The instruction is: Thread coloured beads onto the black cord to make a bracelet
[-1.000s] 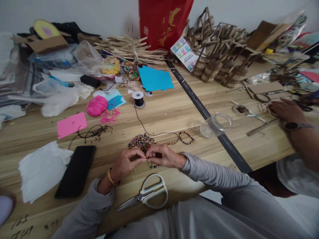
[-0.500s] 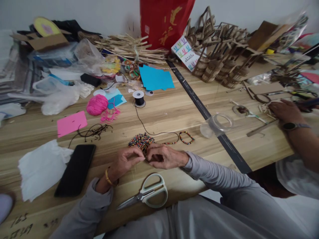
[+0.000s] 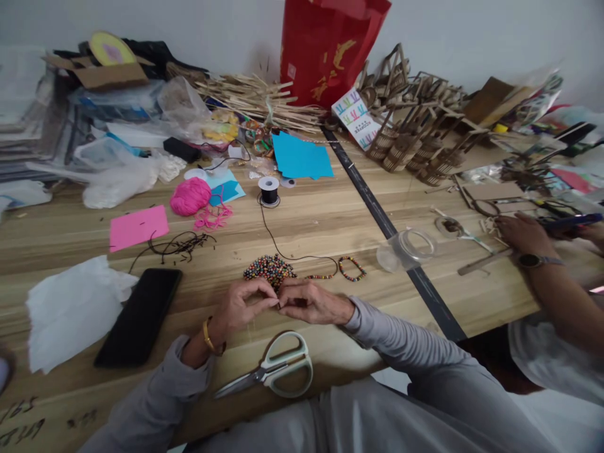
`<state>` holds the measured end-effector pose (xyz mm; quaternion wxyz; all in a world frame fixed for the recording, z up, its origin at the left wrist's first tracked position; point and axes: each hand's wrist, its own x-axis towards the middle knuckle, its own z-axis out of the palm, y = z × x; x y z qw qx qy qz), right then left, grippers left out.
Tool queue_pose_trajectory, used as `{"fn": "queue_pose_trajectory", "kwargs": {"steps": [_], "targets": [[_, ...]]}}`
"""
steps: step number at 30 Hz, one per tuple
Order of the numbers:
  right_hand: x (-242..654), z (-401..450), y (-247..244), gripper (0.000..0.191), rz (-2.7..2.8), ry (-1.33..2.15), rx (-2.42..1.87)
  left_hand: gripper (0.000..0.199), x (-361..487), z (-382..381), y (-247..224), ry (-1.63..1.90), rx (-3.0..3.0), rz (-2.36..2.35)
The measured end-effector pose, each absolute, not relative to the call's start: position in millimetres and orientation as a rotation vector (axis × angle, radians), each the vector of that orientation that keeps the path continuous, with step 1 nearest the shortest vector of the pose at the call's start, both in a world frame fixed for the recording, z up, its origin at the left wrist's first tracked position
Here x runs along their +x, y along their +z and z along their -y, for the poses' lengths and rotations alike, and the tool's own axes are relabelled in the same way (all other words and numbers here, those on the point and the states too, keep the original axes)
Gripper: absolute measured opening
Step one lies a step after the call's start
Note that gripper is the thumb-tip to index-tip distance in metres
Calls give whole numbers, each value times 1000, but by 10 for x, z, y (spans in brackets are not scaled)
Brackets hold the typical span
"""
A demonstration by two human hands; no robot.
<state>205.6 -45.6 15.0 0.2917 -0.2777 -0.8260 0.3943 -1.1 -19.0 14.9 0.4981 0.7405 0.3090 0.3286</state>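
Observation:
My left hand (image 3: 243, 308) pinches thumb against forefinger, its fingertips meeting those of my right hand (image 3: 315, 302). Whatever the left pinch holds is too small to name. A black cord (image 3: 302, 258) runs from its spool (image 3: 268, 191) to a strung row of coloured beads (image 3: 321, 277), which passes behind my right hand. The right fingers are closed, apparently on this cord's end, with a tiny dark bit showing at their tips. Just beyond both hands lies a heap of loose beads (image 3: 268, 269). A beaded ring (image 3: 352, 268) rests to the right. Scissors (image 3: 274, 368) lie nearer my body.
A phone (image 3: 139, 318) and white tissue (image 3: 75, 311) lie left, below black cord scraps (image 3: 184, 245). Pink yarn (image 3: 190, 196) and blue sheets (image 3: 303, 157) are farther back. A clear tape roll (image 3: 406, 248) sits right, near another person's hand (image 3: 526, 234). Small woven baskets (image 3: 427, 151) stand behind.
The view has shifted slightly, moving the surroundings in the picture. My hands stay fingertip to fingertip, the right fingers bunched a little closer. The other person's hand remains at the right.

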Motion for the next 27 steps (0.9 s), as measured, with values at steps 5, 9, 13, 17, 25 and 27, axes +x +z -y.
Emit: {"fn": "queue_pose_trajectory", "kwargs": {"steps": [5,9,13,17,25,27], "targets": [[2094,415,229,11,2173,1006,-774,16,7,194,164,728,1790,-855],[2123,391,306,15,2138,982,-765,19,28,210,148,646,1830,-861],[2129,397,346,17,2121,956,-793,15,66,250,113,554,1827,-781],[2100,415,347,17,2123,956,-801,16,119,269,83,571,1780,-757],[2391,293,545,16,2392,832,-996,24,146,281,70,684,1746,-741],[2568,242,610,15,2480,662,-1210,24,137,280,65,695,1736,-738]]}}
